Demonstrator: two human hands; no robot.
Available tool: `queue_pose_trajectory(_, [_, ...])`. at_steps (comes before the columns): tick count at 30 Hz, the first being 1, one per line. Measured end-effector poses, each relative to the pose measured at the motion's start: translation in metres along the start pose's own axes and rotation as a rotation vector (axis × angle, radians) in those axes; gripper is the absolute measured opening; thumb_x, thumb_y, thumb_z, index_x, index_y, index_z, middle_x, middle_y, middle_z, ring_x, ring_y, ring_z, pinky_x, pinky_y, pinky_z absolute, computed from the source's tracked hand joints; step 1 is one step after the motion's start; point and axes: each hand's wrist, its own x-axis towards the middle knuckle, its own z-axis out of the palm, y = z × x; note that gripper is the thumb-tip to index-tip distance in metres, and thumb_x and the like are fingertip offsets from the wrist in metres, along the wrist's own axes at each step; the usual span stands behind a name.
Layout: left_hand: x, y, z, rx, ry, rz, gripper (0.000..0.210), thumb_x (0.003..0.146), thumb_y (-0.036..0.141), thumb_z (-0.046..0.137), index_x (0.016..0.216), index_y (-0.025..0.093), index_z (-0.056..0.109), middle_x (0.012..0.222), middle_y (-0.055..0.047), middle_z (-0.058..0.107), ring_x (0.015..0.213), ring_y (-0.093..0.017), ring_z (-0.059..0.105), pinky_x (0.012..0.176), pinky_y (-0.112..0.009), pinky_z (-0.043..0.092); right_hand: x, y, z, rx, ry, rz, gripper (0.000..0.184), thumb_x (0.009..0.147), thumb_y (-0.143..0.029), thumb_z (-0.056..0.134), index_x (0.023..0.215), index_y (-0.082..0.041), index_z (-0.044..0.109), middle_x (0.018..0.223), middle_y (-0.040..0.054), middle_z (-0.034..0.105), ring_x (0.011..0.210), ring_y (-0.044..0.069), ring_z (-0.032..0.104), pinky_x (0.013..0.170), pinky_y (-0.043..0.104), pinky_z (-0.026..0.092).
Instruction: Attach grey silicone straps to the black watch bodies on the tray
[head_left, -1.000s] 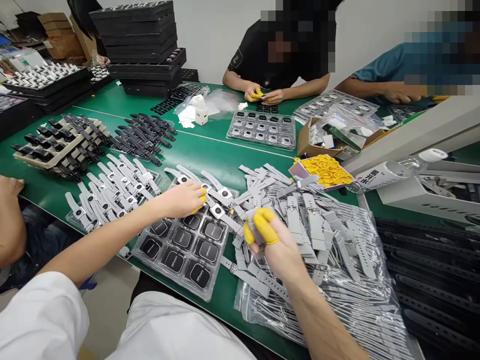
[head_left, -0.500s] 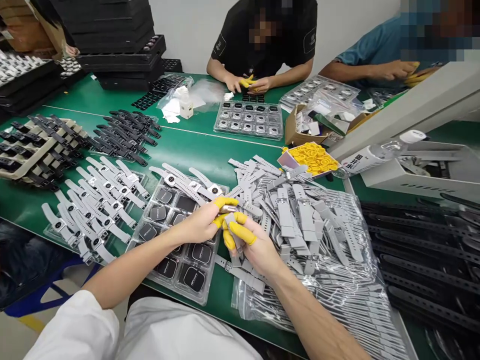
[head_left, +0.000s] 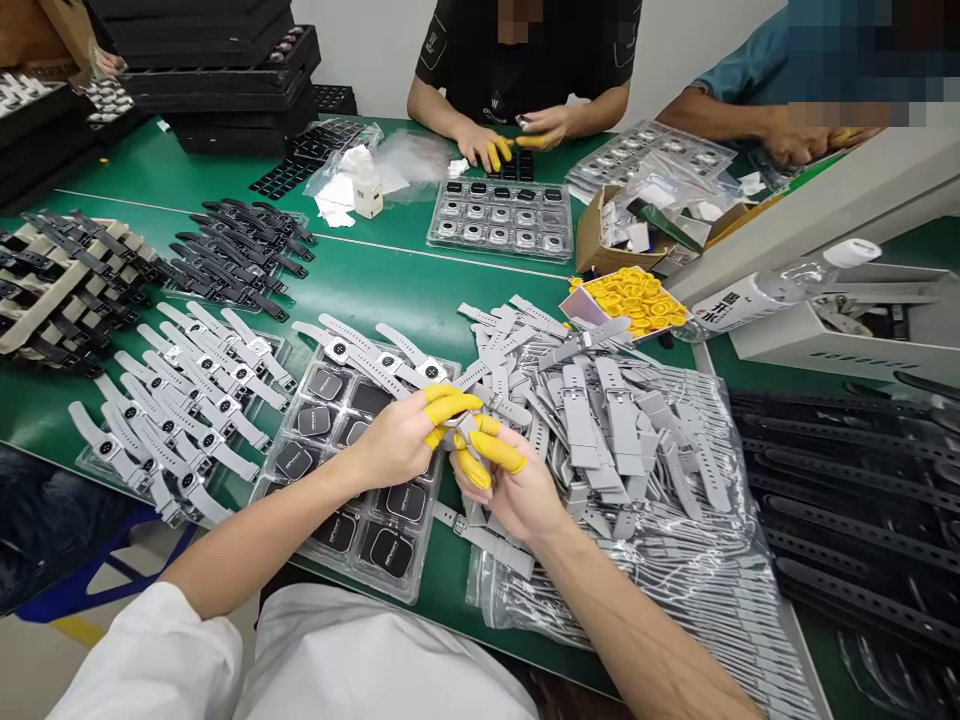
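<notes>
My left hand, with yellow finger cots on its fingertips, is closed on a small watch case that the fingers mostly hide. My right hand, also in yellow finger cots, pinches a grey watch strap against it, and the fingertips of both hands meet. Below the left forearm lies a clear plastic tray of square black-faced watch cases. Several watches with grey straps rest across its far edge. Beside my right hand is a heap of loose grey straps, partly on a clear bag of more straps.
Finished-looking grey-strap watches lie in rows at left, with black-strap watches behind. A box of yellow finger cots, a water bottle and black straps stand at right. Two co-workers' hands work across the table.
My left fingers have come over the watch case, covering its metal edge. The strap in my right hand has turned and moved up against the case. The view has shifted slightly.
</notes>
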Motion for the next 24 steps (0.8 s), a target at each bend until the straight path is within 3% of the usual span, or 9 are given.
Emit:
queue_pose_trajectory(9, [0.0065,0.0024,-0.0075,-0.110,-0.081,-0.003,0.042,0.103,0.016,0.039,0.142,0.022,0.053,0.128,-0.012,0.060,0.120,-0.024,0.060,0.109,-0.045,0.052,-0.0002,-0.0046,0.0046,0.073,0.027,-0.013,0.027,0.085,-0.036,0.074,0.072,-0.020,0.057,0.050,-0.0067,0.044,0.040,0.007,0.031,0.039,0.020,0.025])
queue_pose_trajectory(15, [0.0049,-0.0037,-0.0032,-0.043,-0.028,0.064,0.046,0.103,0.016,0.040,0.148,0.021,0.050,0.129,-0.013,0.060,0.121,-0.024,0.059,0.107,-0.045,0.053,0.0020,-0.0007,0.0036,0.058,0.100,-0.030,0.026,0.084,-0.034,0.077,0.072,-0.019,0.058,0.048,-0.0070,0.044,0.041,0.007,0.032,0.039,0.019,0.026])
queue_pose_trajectory(19, [0.0046,-0.0017,-0.0038,-0.035,-0.043,0.052,0.049,0.105,0.017,0.039,0.153,0.024,0.045,0.135,-0.013,0.059,0.126,-0.025,0.058,0.109,-0.047,0.051,0.0015,-0.0024,0.0016,0.112,0.049,-0.017,0.026,0.085,-0.036,0.076,0.074,-0.019,0.059,0.048,-0.0069,0.044,0.040,0.007,0.032,0.038,0.019,0.027])
queue_pose_trajectory(24, [0.0055,0.0003,-0.0048,0.048,-0.079,0.036,0.046,0.105,0.022,0.037,0.150,0.017,0.046,0.131,-0.015,0.060,0.122,-0.026,0.059,0.107,-0.046,0.053,0.0025,-0.0039,0.0006,0.093,0.093,0.026,0.029,0.082,-0.037,0.078,0.073,-0.018,0.058,0.049,-0.0070,0.046,0.040,0.006,0.033,0.038,0.018,0.026])
